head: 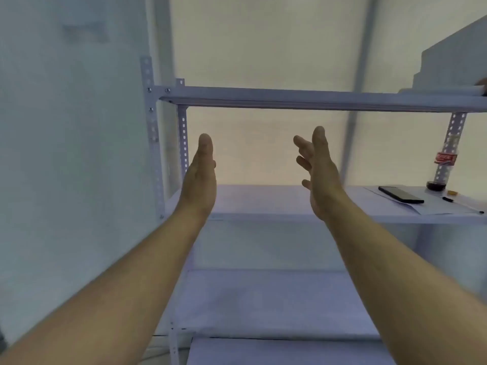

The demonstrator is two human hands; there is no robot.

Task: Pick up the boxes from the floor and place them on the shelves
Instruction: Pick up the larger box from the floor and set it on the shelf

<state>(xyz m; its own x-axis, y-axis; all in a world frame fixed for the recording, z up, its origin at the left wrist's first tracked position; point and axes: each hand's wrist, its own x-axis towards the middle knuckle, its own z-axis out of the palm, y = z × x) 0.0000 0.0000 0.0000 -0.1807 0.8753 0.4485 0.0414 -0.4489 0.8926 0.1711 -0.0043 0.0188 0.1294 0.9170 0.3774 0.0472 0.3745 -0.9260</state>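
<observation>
A white metal shelving unit fills the view, with an upper shelf (263, 100), a middle shelf (263, 200) and a lower shelf (263, 301). My left hand (200, 177) and my right hand (319, 172) are raised in front of the gap between the upper and middle shelves, palms facing each other. Both hold nothing, and the fingers are loosely spread. White boxes (453, 59) sit stacked on the upper shelf at the far right. No box on the floor is in view.
On the right of the middle shelf lie a black phone (400, 194), a sheet of paper (432, 204), a pen (449, 199) and a nearly empty cola bottle (444, 164). A pale wall stands to the left and translucent sheeting behind the shelves.
</observation>
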